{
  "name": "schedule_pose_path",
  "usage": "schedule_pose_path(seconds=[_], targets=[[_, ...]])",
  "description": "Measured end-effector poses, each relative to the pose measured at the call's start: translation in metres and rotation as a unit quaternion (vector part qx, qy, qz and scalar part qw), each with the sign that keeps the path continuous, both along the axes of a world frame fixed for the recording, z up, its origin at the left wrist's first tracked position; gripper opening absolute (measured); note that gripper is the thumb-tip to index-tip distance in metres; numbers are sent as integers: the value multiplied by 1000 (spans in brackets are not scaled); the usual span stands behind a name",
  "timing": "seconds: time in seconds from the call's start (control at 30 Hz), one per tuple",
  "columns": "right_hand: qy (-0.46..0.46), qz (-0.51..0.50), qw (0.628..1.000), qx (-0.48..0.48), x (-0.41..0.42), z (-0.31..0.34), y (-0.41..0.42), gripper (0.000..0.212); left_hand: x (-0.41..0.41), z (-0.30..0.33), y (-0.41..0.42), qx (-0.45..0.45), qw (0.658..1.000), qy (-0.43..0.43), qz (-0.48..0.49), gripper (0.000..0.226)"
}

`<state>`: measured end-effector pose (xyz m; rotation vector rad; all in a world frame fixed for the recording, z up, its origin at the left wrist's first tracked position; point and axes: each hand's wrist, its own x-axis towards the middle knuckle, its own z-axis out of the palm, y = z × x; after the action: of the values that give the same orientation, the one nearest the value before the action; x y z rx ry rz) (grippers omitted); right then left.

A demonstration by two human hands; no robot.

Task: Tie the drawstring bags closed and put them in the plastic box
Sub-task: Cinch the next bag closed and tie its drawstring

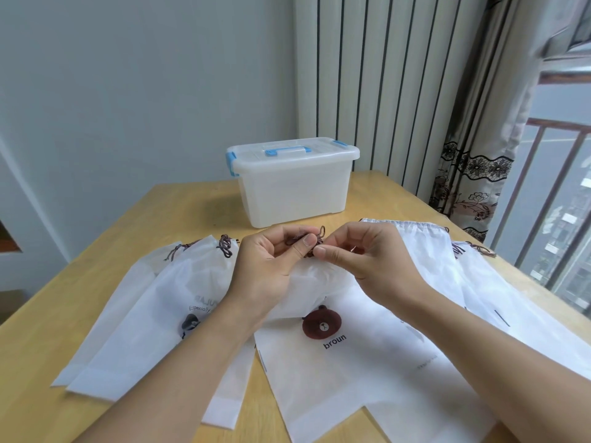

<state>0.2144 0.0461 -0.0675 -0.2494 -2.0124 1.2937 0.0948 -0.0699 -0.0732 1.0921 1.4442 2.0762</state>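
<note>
Both hands pinch the cord [311, 239] at the bear bag's [323, 346] gathered neck: left hand [268, 266], right hand [367, 254], knot between them. Bag's long axis runs back toward the person. Box [292, 183] sits straight beyond the knot, lid shut, equally near either hand.

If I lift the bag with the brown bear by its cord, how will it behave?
The bear bag probably hangs limp: it lies flat and creased. It looks empty, so likely light. Both hands pinch its cord, so it should lift without slipping.
</note>
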Motion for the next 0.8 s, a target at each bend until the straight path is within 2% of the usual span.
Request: schedule_pose_path(seconds=[0.2,0.33,0.4,0.53,0.6,0.63,0.7,0.8], targets=[[16,14,998,-62,0,2,1,16,-3,-3,-1,10,995,96,31,11],[6,35,994,-101,1,6,3,19,-5,-6,-1,-11,984,165,61,21],[-23,30,997,-64,1,7,5,15,-5,-7,-1,-23,976,202,74,24],[-110,-13,991,77,-1,2,10,7,4,-8,-2,-27,953,285,98,29],[-160,-24,979,124,-3,-3,10,23,8,-8,0,-27,943,313,109,26],[-180,-24,976,118,-3,-3,10,29,7,-8,0,-29,943,312,110,24],[-194,11,980,36,-1,-1,12,26,5,-6,1,-31,950,290,108,24],[-158,126,964,-171,4,6,18,11,0,-5,0,-30,965,239,101,28]])
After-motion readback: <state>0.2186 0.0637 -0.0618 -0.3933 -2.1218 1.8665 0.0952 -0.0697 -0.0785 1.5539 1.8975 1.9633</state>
